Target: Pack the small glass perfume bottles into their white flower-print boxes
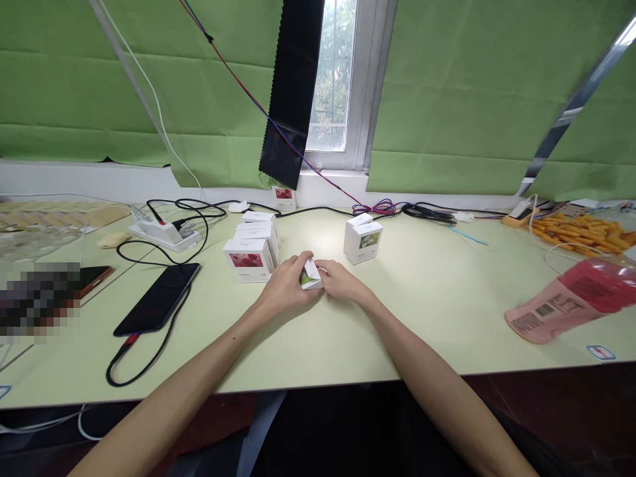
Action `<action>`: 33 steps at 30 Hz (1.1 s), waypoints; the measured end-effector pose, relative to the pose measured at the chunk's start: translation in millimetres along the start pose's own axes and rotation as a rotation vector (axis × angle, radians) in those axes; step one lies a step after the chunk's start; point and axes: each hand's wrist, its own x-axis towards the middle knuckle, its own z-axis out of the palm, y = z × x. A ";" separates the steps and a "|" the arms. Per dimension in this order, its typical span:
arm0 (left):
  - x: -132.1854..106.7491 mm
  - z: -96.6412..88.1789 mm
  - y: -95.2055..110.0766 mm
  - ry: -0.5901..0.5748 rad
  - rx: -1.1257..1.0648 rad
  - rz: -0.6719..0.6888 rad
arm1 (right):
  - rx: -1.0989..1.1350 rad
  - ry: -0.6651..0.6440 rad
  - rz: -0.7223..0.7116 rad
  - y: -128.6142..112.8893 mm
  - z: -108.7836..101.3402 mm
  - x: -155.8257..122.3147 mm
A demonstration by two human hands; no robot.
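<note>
Both hands meet over the pale table around a small white box with a green picture. My left hand is wrapped around its left side, the thumb and fingers closed on it. At the box's right edge, my right hand pinches with bent fingers; its fingertips are partly hidden. Just beyond my left hand stands a row of white boxes, the front box bearing a red picture. To the right of my hands is an upright white box with a green picture, its top flap raised.
A black phone with a cable lies at left, near a white power strip. Against the wall stands another red-picture box. A pink-labelled bottle lies at right, before a pile of orange pieces. Cables run along the back.
</note>
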 end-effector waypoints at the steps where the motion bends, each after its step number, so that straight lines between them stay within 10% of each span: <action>1: -0.3 -0.8 0.5 -0.011 0.007 -0.003 | -0.021 0.005 -0.001 -0.8 0.2 -0.3; 10: 0.0 -5.7 -2.4 -0.087 0.072 0.031 | -0.215 0.070 -0.074 -1.8 6.0 0.6; 33: -0.5 15.4 -2.3 0.339 -0.354 0.042 | 0.601 0.135 -0.058 -4.4 0.0 2.2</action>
